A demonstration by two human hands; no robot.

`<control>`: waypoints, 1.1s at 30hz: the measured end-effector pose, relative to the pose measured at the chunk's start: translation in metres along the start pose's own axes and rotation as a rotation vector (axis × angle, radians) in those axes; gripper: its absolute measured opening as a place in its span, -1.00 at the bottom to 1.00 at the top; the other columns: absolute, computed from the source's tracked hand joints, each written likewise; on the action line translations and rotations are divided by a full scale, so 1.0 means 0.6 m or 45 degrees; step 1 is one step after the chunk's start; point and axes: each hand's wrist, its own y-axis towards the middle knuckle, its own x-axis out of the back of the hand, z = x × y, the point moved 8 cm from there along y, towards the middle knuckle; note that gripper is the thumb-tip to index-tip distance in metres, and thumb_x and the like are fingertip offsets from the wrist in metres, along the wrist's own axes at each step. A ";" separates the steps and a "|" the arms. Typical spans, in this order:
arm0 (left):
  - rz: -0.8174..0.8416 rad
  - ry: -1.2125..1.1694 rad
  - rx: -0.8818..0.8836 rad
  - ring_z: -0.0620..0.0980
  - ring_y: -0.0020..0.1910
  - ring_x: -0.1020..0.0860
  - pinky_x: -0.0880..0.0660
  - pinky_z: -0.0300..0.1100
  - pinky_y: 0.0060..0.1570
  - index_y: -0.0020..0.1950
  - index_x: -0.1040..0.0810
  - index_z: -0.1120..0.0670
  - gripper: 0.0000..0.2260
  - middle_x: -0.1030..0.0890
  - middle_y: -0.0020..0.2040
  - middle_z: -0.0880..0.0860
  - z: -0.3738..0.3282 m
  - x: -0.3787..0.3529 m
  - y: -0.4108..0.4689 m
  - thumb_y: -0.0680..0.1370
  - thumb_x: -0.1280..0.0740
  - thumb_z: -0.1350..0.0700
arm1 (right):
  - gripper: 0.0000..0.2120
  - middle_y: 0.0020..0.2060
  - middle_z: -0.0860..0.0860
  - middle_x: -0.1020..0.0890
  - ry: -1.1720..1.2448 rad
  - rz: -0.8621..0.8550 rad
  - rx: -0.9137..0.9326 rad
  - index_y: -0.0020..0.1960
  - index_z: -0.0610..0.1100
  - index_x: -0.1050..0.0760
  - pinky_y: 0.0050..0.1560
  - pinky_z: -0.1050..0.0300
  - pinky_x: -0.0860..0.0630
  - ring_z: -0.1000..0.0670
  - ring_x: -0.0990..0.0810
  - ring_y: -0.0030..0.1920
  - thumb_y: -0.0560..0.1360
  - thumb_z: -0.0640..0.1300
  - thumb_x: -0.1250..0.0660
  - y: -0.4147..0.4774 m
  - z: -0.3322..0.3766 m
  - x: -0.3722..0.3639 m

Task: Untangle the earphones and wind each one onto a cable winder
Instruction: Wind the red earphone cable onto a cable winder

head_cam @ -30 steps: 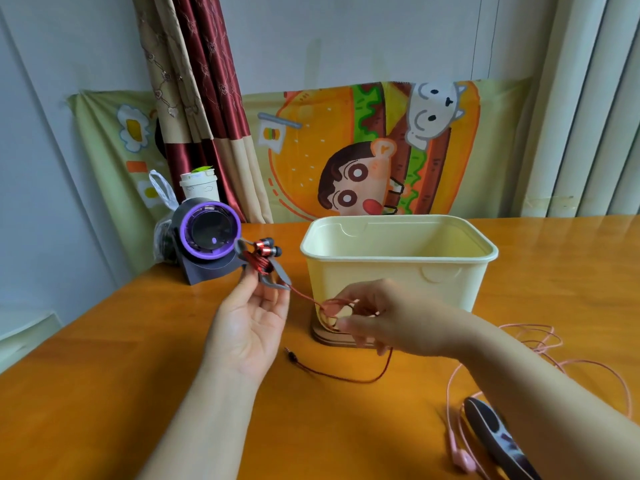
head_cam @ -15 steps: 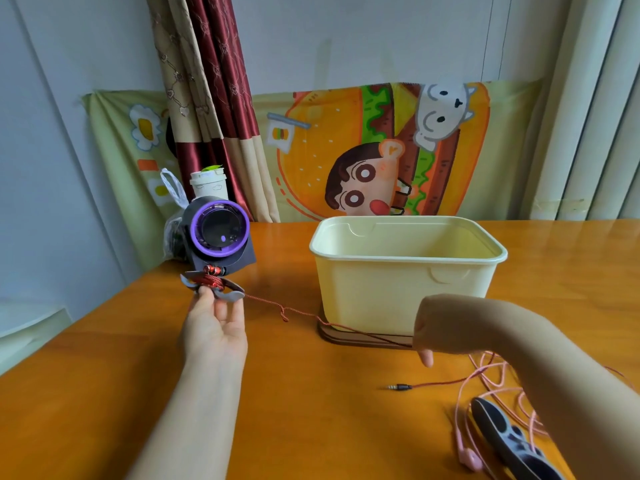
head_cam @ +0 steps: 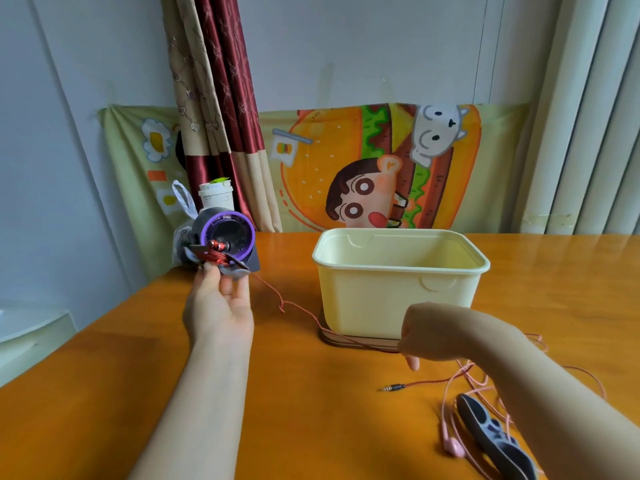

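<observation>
Step in hand: winding the red earphones onto the first winder.

- Left hand (head_cam: 218, 299), palm up, fingertips pinching the grey winder (head_cam: 225, 268) held out ahead of it. Red buds and several turns of cord sit bunched on the winder, just above the fingertips.
- Red cord (head_cam: 282, 301) runs from the winder down and across to the right hand (head_cam: 415, 336), fairly straight, one small kink partway.
- Right hand turned back-to-camera, fingers curled under, with the cord passing into it; the exact grip is hidden by the wrist.
- Beyond the right hand the cord drops to the desk (head_cam: 104, 393) and ends in the plug (head_cam: 393, 388), lying loose just below that hand.
- Pink earphones (head_cam: 453, 446) lie unwound below the right forearm, their cable looped around a second winder (head_cam: 491, 434). Not yet started.
- Cream tub (head_cam: 398, 296) stands just behind the right hand.

Judgement: roughly half the red cord is on. Next move calls for the right hand to feed the cord round the winder under light tension and tuck the plug last. The tail crosses the pink cable and may snag.
</observation>
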 end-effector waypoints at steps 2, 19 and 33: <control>0.033 -0.130 0.003 -0.08 -0.15 -0.70 -0.62 -0.08 0.02 0.22 -0.54 0.22 -0.79 -0.68 -0.34 -0.02 -0.026 -0.046 -0.043 0.61 -0.28 0.21 | -0.80 -0.02 0.00 -0.69 0.010 -0.050 -0.002 -0.03 -0.15 -0.67 0.14 0.12 -0.51 0.04 -0.63 0.00 0.51 -0.09 -0.31 -0.009 0.010 0.011; 0.428 -0.314 -0.140 -0.09 -0.25 -0.58 -0.62 -0.17 -0.24 -0.11 -0.54 0.17 -0.91 -0.59 -0.29 0.03 -0.263 -0.275 -0.237 0.59 -0.31 0.27 | -0.68 -0.52 0.05 -0.24 1.319 -0.202 0.004 -0.30 -0.13 -0.39 -0.48 0.24 -0.04 0.09 -0.12 -0.50 0.62 -0.08 -0.16 -0.133 -0.055 0.121; 0.657 0.010 -0.168 -0.11 -0.32 -0.60 -0.57 -0.22 -0.36 -0.17 -0.56 0.13 -0.85 -0.61 -0.31 0.02 -0.218 -0.346 -0.325 0.58 -0.30 0.28 | -0.68 0.05 -0.09 -0.64 1.321 -0.584 0.683 0.17 -0.16 -0.53 0.22 -0.01 -0.49 -0.06 -0.61 0.07 0.60 0.03 -0.17 -0.262 0.133 0.257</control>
